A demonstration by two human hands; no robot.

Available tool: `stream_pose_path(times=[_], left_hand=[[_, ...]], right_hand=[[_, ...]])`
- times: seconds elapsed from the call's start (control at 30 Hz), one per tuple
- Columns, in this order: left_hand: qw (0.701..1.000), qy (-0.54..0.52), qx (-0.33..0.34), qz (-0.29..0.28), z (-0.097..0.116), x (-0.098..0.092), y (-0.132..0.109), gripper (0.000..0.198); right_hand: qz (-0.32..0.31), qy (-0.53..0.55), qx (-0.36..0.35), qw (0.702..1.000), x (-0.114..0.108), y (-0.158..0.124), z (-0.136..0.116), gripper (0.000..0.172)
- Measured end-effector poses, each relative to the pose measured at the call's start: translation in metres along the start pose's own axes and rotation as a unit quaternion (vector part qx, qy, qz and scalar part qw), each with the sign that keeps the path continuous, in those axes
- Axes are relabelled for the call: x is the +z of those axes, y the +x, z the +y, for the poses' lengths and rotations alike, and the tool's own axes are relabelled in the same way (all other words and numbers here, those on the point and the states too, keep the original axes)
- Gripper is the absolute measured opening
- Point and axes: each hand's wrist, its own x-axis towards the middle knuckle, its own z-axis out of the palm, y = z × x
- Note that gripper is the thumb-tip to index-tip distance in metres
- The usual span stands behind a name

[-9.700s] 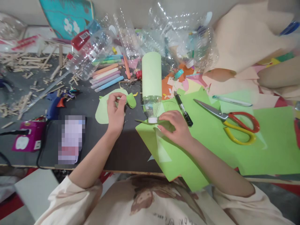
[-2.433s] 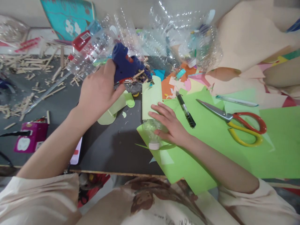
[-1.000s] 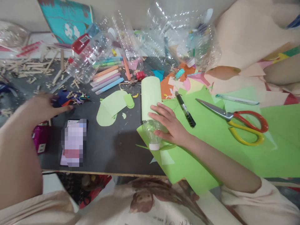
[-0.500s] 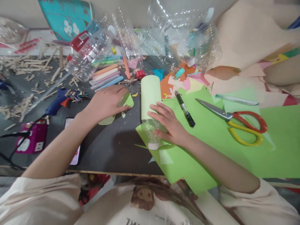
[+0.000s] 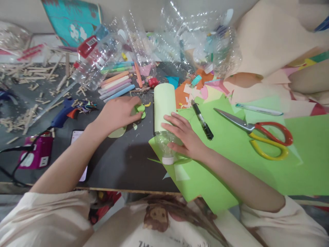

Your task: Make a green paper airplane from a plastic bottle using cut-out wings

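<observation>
A clear plastic bottle lies on the table with its white cap toward me. Pale green paper wraps its far part. My right hand rests on the bottle's right side, fingers spread over the paper edge and the clear neck end. To the left, my left hand is low over the table, thumb and fingers closed around a small green paper piece. The hand hides part of that piece. A pale green paper cutout lies partly under my left hand.
Right of the bottle, scissors and a black marker lie on green paper sheets. A blue glue gun, a phone and wooden sticks are left. Clear bottles pile up behind. Another person's arm is at right.
My left hand has shifted slightly, and the green paper piece in its fingers has tilted and moved a little downward. My right hand and the bottle have stayed nearly still.
</observation>
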Motion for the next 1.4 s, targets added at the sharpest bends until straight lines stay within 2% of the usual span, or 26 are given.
stream_pose_path(times=[0.1, 0.23, 0.37, 0.47, 0.57, 0.67, 0.73, 0.83, 0.93, 1.0, 1.07, 1.17, 1.4], left_hand=[[0.999, -0.030, -0.020, 0.029, -0.004, 0.003, 0.002, 0.034], [0.988, -0.109, -0.050, 0.101, -0.006, 0.000, 0.005, 0.026], [0.959, -0.204, -0.093, 0.173, 0.002, -0.022, 0.006, 0.008], [0.941, -0.269, -0.081, 0.189, 0.013, -0.041, 0.010, 0.019], [0.932, -0.301, -0.041, 0.197, 0.025, -0.049, 0.022, 0.028], [0.905, -0.365, -0.041, 0.216, 0.034, -0.044, 0.038, 0.014], [0.893, -0.395, -0.064, 0.206, 0.037, -0.039, 0.046, 0.010], [0.875, -0.428, -0.085, 0.211, 0.038, -0.033, 0.051, 0.007], [0.846, -0.471, -0.065, 0.242, 0.039, -0.031, 0.052, 0.016], [0.826, -0.503, -0.038, 0.253, 0.039, -0.029, 0.053, 0.020], [0.810, -0.530, -0.018, 0.252, 0.039, -0.027, 0.055, 0.022], [0.805, -0.545, -0.013, 0.234, 0.040, -0.025, 0.057, 0.022], [0.812, -0.537, -0.007, 0.229, 0.041, -0.025, 0.053, 0.018]], right_hand=[[0.001, 0.002, 0.003, 1.000, 0.001, -0.001, 0.000, 0.051], [0.022, -0.015, 0.010, 1.000, 0.002, -0.001, 0.000, 0.050], [0.044, -0.032, -0.005, 0.999, 0.000, 0.001, -0.003, 0.047], [0.058, -0.030, -0.020, 0.998, -0.003, 0.004, -0.005, 0.044], [0.114, -0.044, -0.001, 0.993, -0.011, 0.014, -0.005, 0.034], [0.195, -0.055, 0.049, 0.978, -0.023, 0.036, 0.005, 0.026], [0.222, -0.018, 0.080, 0.972, -0.033, 0.056, 0.014, 0.031], [0.167, 0.045, 0.126, 0.977, -0.045, 0.083, 0.026, 0.043], [0.129, 0.081, 0.134, 0.979, -0.049, 0.097, 0.028, 0.053], [0.128, 0.095, 0.134, 0.978, -0.048, 0.100, 0.026, 0.051], [0.134, 0.110, 0.135, 0.975, -0.045, 0.099, 0.026, 0.041], [0.132, 0.135, 0.135, 0.973, -0.043, 0.095, 0.028, 0.035], [0.118, 0.153, 0.132, 0.972, -0.050, 0.089, 0.025, 0.037]])
